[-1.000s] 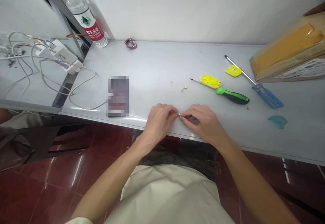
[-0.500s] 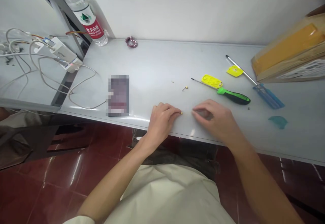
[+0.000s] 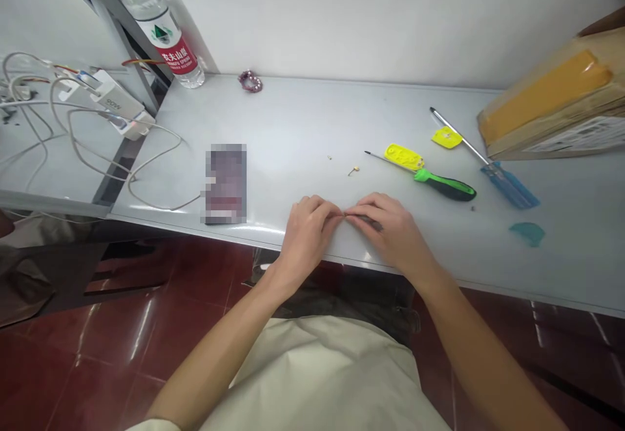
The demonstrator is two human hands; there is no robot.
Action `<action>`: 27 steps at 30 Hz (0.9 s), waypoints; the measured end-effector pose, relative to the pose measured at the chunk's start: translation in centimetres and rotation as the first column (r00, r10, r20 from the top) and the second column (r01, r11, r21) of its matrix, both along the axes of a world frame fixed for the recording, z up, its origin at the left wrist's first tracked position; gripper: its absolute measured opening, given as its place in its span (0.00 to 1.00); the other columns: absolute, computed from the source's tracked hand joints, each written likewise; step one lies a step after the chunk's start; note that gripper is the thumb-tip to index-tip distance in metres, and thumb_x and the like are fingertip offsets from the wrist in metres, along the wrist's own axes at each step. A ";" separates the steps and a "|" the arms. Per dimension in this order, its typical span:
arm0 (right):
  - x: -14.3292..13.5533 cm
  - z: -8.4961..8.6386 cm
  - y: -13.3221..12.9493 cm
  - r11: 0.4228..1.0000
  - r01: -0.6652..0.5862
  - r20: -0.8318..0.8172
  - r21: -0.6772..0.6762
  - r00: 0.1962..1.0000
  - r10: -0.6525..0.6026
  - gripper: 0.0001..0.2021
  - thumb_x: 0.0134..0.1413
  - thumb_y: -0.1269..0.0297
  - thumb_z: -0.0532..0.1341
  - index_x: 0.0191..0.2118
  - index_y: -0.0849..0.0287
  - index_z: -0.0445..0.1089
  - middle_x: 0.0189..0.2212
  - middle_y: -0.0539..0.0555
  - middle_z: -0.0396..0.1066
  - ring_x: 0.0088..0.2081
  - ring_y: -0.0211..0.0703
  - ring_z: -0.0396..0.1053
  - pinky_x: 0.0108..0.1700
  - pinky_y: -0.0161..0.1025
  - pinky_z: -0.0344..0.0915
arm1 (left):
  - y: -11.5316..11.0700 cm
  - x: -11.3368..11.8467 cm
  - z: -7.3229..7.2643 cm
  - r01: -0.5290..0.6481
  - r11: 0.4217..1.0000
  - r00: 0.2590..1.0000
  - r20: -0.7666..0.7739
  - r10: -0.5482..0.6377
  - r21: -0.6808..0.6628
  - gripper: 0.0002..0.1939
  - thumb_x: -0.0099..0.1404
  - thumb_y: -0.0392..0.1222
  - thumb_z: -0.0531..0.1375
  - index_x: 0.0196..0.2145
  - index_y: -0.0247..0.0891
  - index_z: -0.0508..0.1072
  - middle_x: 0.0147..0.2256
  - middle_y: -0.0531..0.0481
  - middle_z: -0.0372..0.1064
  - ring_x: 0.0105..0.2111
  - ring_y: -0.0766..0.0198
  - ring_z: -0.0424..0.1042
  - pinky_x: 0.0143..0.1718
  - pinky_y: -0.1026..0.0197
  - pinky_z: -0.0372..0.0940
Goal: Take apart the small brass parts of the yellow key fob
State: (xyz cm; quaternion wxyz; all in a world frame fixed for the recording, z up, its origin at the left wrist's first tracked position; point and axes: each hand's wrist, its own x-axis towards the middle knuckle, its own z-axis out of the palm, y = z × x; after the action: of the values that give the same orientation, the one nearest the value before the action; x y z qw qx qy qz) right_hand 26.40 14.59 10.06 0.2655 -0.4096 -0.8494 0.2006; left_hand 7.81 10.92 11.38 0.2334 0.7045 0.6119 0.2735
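My left hand (image 3: 307,226) is closed in a pinch on a tiny brass-coloured part (image 3: 344,214), mostly hidden by the fingertips. Meeting it from the other side, my right hand (image 3: 383,222) is closed too, its thumb and forefinger at the same small part. Beyond the hands lie a small brass piece with a thin stem (image 3: 354,170) and an even smaller bit (image 3: 329,157). A green-and-black screwdriver (image 3: 446,185) rests to the right, its shaft beside a yellow plastic plate (image 3: 404,156).
A blue-handled screwdriver (image 3: 510,185) crosses a second yellow piece (image 3: 445,137). Near them are a teal piece (image 3: 528,234) and a cardboard box (image 3: 556,115). Leftward stand a phone (image 3: 226,183) on a cable, a water bottle (image 3: 168,40), a bracelet (image 3: 250,81) and a white charger (image 3: 122,102).
My right hand has moved left, and its fingertips now meet those of my left hand at the tiny part. The left hand has barely moved.
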 end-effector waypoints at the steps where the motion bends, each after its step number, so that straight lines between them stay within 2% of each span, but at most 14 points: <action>1: 0.1 -0.1 0.0 1.000 -0.002 -0.002 0.015 1.000 0.002 0.08 0.65 0.64 0.59 0.43 0.56 0.75 0.38 0.53 0.72 0.40 0.40 0.69 0.44 0.41 0.65 | -0.1 0.1 -0.1 -0.011 1.000 1.000 0.000 0.011 0.017 0.04 0.71 0.38 0.60 0.38 0.39 0.75 0.36 0.50 0.72 0.40 0.59 0.69 0.45 0.55 0.63; 6: 0.2 -0.2 0.0 0.999 -0.001 -0.012 0.042 1.000 0.001 0.08 0.65 0.64 0.59 0.44 0.56 0.76 0.38 0.54 0.72 0.40 0.40 0.70 0.42 0.41 0.65 | -1.1 -0.4 -0.3 -0.007 0.984 1.000 -0.026 0.011 0.179 0.09 0.72 0.41 0.58 0.46 0.37 0.74 0.39 0.46 0.72 0.40 0.59 0.68 0.43 0.57 0.65; 8: 0.3 -0.1 0.1 0.999 -0.016 -0.005 0.036 1.000 0.016 0.08 0.64 0.64 0.59 0.44 0.56 0.75 0.38 0.54 0.72 0.40 0.40 0.70 0.43 0.41 0.66 | -2.0 -1.0 -0.2 0.071 0.959 0.991 -0.126 -0.037 0.273 0.12 0.72 0.41 0.57 0.50 0.35 0.73 0.44 0.43 0.72 0.43 0.57 0.67 0.45 0.55 0.65; 10: 0.5 0.1 0.2 0.999 -0.036 0.000 0.029 0.999 0.036 0.08 0.64 0.64 0.60 0.44 0.56 0.75 0.38 0.53 0.72 0.40 0.40 0.70 0.44 0.41 0.66 | -3.0 -1.8 -0.1 0.184 0.937 0.957 -0.273 -0.101 0.298 0.17 0.73 0.42 0.57 0.55 0.34 0.71 0.51 0.40 0.72 0.49 0.53 0.67 0.49 0.52 0.64; 13: 0.6 0.4 0.3 0.999 -0.045 0.002 0.005 0.999 0.045 0.06 0.63 0.65 0.61 0.42 0.56 0.75 0.38 0.52 0.73 0.40 0.38 0.71 0.45 0.39 0.67 | -3.9 -2.9 -0.1 0.336 0.910 0.879 -0.429 -0.210 0.243 0.26 0.74 0.50 0.55 0.61 0.29 0.65 0.59 0.38 0.67 0.58 0.49 0.63 0.55 0.49 0.60; 16: 0.5 0.6 0.3 0.999 -0.039 0.009 -0.015 0.999 0.039 0.06 0.63 0.65 0.61 0.42 0.55 0.75 0.38 0.51 0.73 0.40 0.38 0.71 0.45 0.39 0.67 | -4.1 -3.5 -0.2 0.419 0.890 0.820 -0.497 -0.285 0.181 0.31 0.75 0.54 0.51 0.64 0.27 0.62 0.64 0.39 0.62 0.63 0.49 0.59 0.59 0.48 0.55; 27: 0.2 0.7 0.1 1.000 -0.013 0.044 -0.009 0.999 0.014 0.05 0.63 0.65 0.61 0.42 0.56 0.74 0.39 0.51 0.72 0.39 0.37 0.70 0.42 0.38 0.66 | -3.6 -3.4 -0.1 0.469 0.876 0.771 -0.538 -0.342 0.114 0.34 0.75 0.58 0.46 0.66 0.29 0.60 0.67 0.40 0.57 0.65 0.49 0.57 0.62 0.46 0.53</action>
State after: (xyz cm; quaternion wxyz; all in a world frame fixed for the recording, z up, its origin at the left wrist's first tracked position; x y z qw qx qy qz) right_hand 26.56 14.74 10.75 0.2437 -0.4093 -0.8569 0.1971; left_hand 4.36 7.29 11.30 0.0324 0.8897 0.4452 0.0959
